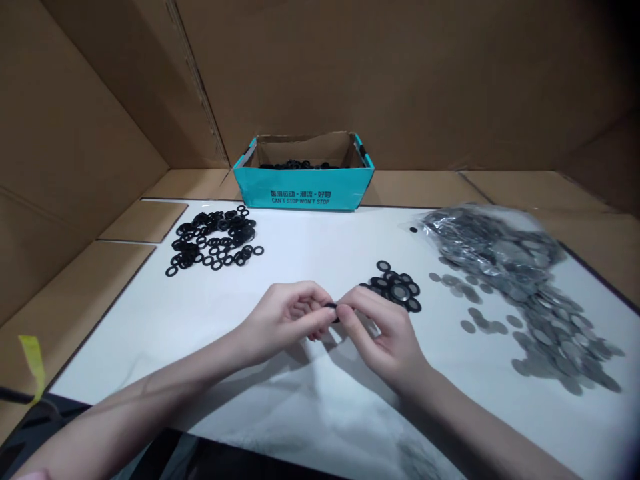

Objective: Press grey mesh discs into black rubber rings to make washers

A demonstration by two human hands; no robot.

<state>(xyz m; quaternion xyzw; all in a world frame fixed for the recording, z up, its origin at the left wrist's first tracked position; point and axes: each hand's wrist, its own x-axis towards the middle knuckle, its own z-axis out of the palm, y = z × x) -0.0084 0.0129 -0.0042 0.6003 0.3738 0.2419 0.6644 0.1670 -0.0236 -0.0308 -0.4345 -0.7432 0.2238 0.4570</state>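
2-handed, pinching 1 small black piece (pixel 334 307) above the bench (pixel 305 250), nearer the near edge than the far edge. Holding it directly between both sets of fingertips, equally close to each, showing mostly its rim. Closing left hand (pixel 287 313) thumb and forefinger tightly on its left side; closing right hand (pixel 387 330) thumb and forefinger narrowly on its right side. Working just beside a pile of disc-filled rings (pixel 400 292), with black rings (pixel 215 243) lying towards the far left corner, grey discs (pixel 555 337) near the right edge and a clear bag (pixel 495 243) by the far right corner. Facing a teal box (pixel 305 187) at the far edge.
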